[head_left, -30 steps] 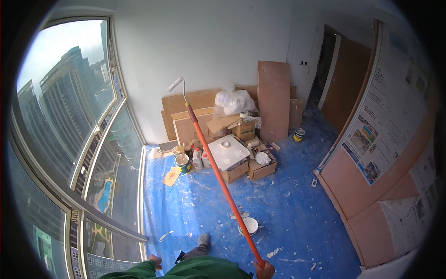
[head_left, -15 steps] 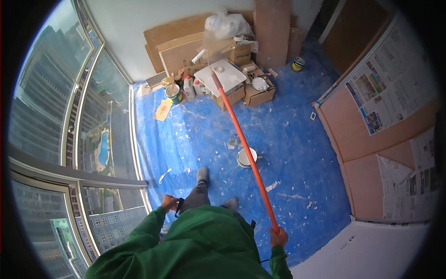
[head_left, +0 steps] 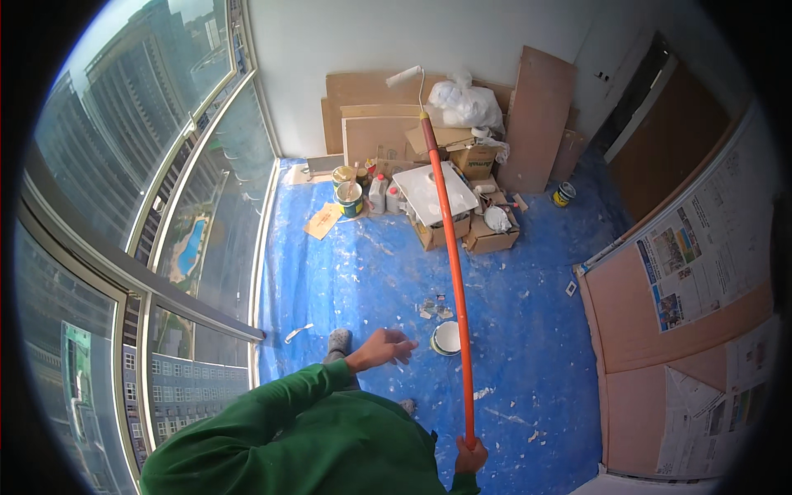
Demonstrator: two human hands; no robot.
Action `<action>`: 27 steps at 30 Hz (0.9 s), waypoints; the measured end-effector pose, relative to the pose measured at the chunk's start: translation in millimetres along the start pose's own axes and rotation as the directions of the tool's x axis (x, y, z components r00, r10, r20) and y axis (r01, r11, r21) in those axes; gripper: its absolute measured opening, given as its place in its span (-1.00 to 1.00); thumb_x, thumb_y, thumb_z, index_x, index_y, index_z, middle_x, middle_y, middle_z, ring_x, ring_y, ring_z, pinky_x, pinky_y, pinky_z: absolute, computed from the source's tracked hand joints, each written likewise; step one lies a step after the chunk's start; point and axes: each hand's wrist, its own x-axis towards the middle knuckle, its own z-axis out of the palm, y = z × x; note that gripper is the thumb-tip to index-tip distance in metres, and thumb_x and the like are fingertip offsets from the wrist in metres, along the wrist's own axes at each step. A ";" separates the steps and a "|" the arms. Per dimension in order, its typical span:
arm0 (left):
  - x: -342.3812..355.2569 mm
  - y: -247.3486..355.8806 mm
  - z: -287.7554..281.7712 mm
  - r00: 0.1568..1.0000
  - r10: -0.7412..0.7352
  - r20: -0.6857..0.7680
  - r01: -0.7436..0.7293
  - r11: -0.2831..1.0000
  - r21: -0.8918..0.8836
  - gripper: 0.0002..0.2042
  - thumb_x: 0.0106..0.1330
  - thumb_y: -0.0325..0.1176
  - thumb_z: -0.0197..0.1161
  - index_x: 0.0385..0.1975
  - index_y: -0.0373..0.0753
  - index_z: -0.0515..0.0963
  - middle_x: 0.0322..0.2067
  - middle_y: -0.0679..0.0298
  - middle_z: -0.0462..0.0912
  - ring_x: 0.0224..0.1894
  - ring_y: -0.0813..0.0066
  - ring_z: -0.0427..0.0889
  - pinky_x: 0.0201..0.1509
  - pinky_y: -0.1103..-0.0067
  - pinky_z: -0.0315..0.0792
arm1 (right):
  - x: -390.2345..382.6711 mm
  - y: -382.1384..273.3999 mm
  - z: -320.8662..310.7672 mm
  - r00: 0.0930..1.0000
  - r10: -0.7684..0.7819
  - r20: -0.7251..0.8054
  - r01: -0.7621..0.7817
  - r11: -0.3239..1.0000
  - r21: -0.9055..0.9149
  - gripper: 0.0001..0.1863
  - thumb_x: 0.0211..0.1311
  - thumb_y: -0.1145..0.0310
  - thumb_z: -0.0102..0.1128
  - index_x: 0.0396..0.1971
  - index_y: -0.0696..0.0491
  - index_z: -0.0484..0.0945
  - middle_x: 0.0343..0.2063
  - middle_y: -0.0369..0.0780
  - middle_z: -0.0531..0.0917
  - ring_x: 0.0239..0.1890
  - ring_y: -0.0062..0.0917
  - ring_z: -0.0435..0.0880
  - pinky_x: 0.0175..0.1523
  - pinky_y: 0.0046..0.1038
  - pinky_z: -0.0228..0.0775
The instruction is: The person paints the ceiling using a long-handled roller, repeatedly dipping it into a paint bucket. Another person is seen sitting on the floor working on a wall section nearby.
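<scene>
Green sleeve [head_left: 285,404] lay to my left, orange pole [head_left: 456,280] to my right.
My left hand [head_left: 382,348] hung free above the blue floor sheet [head_left: 351,280], fingers loosely bent; the white roller [head_left: 404,77] topped the pole's far end; the round bucket [head_left: 448,337] stood just left of the pole; my right hand [head_left: 472,455] was wrapped around the pole's lower end.

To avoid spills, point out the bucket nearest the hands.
The bucket just left of the orange pole; the others stand farther away, toward the back wall.
</scene>
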 end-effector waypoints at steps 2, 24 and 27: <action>17.5 40.6 14.0 0.988 0.134 0.077 -0.137 0.990 0.030 -0.48 0.31 -0.02 0.26 0.03 -0.37 0.49 -0.24 0.16 0.68 -0.18 0.38 0.68 -0.14 0.50 0.52 | 11.1 -23.5 9.6 0.998 -0.064 -0.023 0.066 0.988 0.141 -0.69 -0.14 0.22 0.46 -0.50 0.14 0.61 -0.61 -0.19 0.62 -0.53 -0.50 0.56 -0.33 -0.36 0.41; -23.6 517.8 -287.8 0.375 0.858 -0.351 -0.920 0.391 -0.027 -0.48 0.40 0.14 0.04 -0.64 -0.16 0.24 -0.84 0.39 0.17 -0.89 0.54 0.17 -0.85 0.55 0.12 | 90.1 -419.5 266.5 0.819 -0.471 0.329 0.237 0.799 0.553 -0.71 0.21 0.13 0.29 -0.43 0.08 0.61 -0.64 -0.32 0.54 -0.59 -0.59 0.42 -0.47 -0.39 0.27; -50.5 553.3 -310.9 0.322 0.861 -0.394 -0.936 0.351 0.001 -0.53 0.40 0.10 0.06 -0.60 -0.16 0.25 -0.81 0.44 0.15 -0.85 0.59 0.14 -0.82 0.59 0.09 | 65.0 -481.9 254.6 0.694 -0.620 0.366 0.214 0.664 0.717 -0.81 0.21 0.27 0.27 -0.44 0.07 0.57 -0.67 -0.38 0.48 -0.63 -0.67 0.39 -0.54 -0.49 0.22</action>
